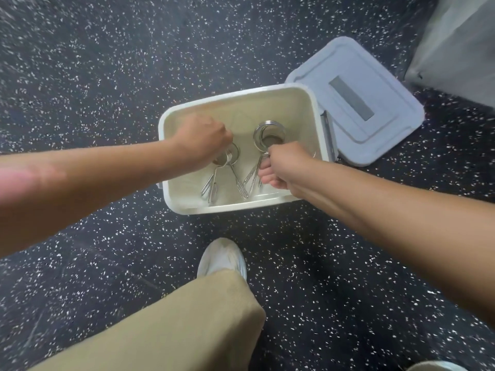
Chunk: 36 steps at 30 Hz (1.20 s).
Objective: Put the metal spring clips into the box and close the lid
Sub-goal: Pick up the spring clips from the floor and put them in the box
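Observation:
A white plastic box (241, 99) stands open on the dark speckled floor. Both my hands reach down inside it. My left hand (201, 139) is closed around a bunch of metal spring clips (223, 172), whose long handles fan out toward the near wall. On the right side of the box, my right hand (286, 167) grips a second bunch of spring clips (269, 133) with the coiled rings pointing to the far wall. The grey-white lid (356, 103) lies flat on the floor, leaning against the box's right edge.
A grey fabric object (455, 46) sits at the upper right on the floor. My leg in khaki trousers (171, 325) and a white shoe (222, 259) are just in front of the box.

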Available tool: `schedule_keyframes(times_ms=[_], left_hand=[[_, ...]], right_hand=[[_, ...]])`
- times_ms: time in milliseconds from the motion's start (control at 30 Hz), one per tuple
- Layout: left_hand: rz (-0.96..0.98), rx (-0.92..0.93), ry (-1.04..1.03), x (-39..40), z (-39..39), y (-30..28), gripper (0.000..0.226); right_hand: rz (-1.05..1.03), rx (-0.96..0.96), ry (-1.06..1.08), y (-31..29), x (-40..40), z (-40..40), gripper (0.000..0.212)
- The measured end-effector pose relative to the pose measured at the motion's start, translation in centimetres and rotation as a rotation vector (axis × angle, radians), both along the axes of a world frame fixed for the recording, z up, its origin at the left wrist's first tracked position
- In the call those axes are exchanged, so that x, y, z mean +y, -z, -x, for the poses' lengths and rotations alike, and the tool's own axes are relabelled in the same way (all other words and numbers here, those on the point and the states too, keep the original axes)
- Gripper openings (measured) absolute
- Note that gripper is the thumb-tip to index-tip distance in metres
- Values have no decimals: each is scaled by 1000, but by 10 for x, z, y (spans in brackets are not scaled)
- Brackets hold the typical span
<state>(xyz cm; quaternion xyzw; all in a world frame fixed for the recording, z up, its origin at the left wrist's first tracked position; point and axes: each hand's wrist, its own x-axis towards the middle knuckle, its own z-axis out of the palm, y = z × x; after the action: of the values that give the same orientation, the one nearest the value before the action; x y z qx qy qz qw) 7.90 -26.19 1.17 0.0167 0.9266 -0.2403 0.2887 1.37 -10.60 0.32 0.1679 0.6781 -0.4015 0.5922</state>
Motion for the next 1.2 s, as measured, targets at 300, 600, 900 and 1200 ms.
schedule_keyframes(times_ms=[300, 600, 900, 1200], left_hand=[[-72, 112, -98, -18, -10, 0, 13], [-160, 234, -178, -28, -19, -6, 24], [-314, 355, -267, -16, -7, -19, 32], [-478, 447, -303, -4, -6, -27, 31]], right_hand=[[10, 38, -93, 25, -1, 9, 31], [5, 101, -157, 29, 1, 15, 39], [290, 355, -118, -21, 24, 6, 34], [197, 961, 144, -14, 86, 103, 31]])
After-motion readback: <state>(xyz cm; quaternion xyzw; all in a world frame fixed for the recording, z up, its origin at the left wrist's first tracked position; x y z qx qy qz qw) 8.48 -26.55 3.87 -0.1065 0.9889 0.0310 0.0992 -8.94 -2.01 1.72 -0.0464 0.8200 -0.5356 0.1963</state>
